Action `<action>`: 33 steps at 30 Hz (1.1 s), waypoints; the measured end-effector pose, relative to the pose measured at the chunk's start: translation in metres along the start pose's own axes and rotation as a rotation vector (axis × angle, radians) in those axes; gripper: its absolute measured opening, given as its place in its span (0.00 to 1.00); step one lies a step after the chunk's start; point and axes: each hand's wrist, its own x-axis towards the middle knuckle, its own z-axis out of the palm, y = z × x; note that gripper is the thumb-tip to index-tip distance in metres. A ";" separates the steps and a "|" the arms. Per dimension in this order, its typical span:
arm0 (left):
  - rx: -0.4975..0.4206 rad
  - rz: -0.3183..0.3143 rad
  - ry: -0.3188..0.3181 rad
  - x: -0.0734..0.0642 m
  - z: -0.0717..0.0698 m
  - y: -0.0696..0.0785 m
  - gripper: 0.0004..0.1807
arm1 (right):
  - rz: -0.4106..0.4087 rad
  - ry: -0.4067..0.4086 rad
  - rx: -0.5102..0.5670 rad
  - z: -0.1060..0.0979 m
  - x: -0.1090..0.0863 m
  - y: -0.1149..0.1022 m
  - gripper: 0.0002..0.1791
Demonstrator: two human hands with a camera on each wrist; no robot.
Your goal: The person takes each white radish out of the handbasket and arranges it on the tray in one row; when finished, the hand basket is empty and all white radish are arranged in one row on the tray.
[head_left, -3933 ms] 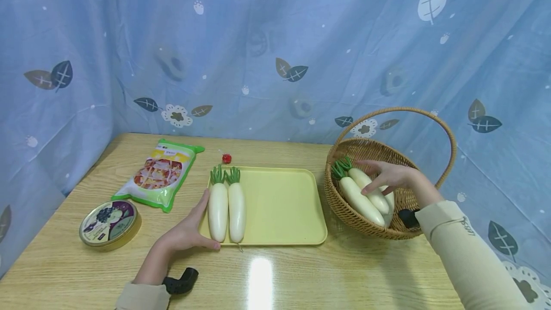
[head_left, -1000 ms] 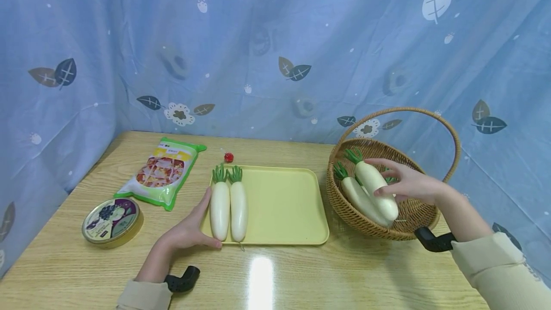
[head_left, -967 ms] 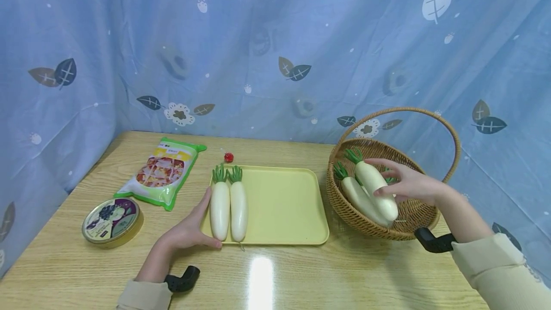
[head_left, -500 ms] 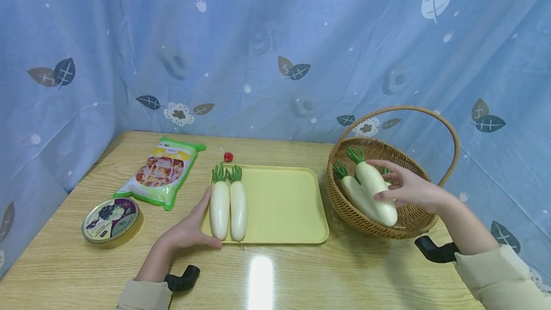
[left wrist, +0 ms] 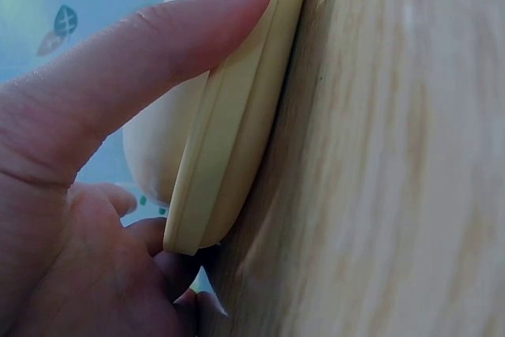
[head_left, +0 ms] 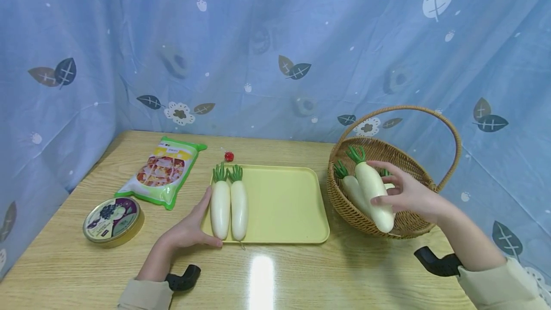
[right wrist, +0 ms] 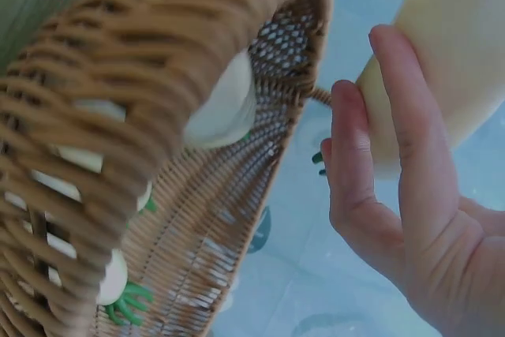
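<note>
My right hand (head_left: 406,193) grips a white radish (head_left: 373,190) with green leaf stubs, lifted over the wicker basket (head_left: 413,221). In the right wrist view, this radish (right wrist: 465,61) lies against the fingers, outside the basket's rim. More radishes (head_left: 354,190) lie in the basket, partly hidden by the held one. My left hand (head_left: 187,231) holds the left front corner of a yellow tray (head_left: 284,204). In the left wrist view, the thumb (left wrist: 197,29) presses on the tray's rim, with fingers curled at its far side. Two radishes (head_left: 220,209) lie side by side at the tray's left.
Left of the tray lie a green-edged food bag (head_left: 161,173) and a round tin (head_left: 113,221). A small red item (head_left: 229,157) sits behind the tray. The basket's tall handle (head_left: 449,138) arches over its opening. A blue curtain (head_left: 258,61) hangs behind the wooden table (head_left: 318,276).
Over the last seconds my right hand has taken hold of a radish and raised it from the basket. Most recently it tilted more upright and shifted slightly left. The left hand stays put.
</note>
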 end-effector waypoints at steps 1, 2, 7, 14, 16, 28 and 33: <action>-0.002 0.000 0.000 0.000 0.000 0.000 0.74 | -0.005 -0.002 0.006 0.002 -0.001 -0.001 0.46; -0.004 0.000 0.000 0.000 0.000 0.000 0.74 | -0.009 -0.005 0.009 0.004 -0.002 -0.002 0.46; -0.005 0.001 -0.001 0.000 0.000 0.000 0.74 | -0.032 -0.018 0.015 0.012 -0.007 -0.006 0.46; 0.001 0.006 0.002 0.000 0.000 0.000 0.74 | -0.049 -0.007 0.017 0.023 -0.010 -0.011 0.46; 0.001 0.005 0.002 0.000 0.000 0.000 0.74 | -0.057 -0.007 0.021 0.026 -0.009 -0.012 0.46; -0.007 0.002 -0.001 -0.001 0.000 0.000 0.75 | -0.072 -0.001 0.011 0.045 -0.002 -0.017 0.47; -0.005 -0.005 -0.001 0.000 0.000 0.001 0.75 | -0.073 0.004 -0.013 0.052 0.001 -0.017 0.46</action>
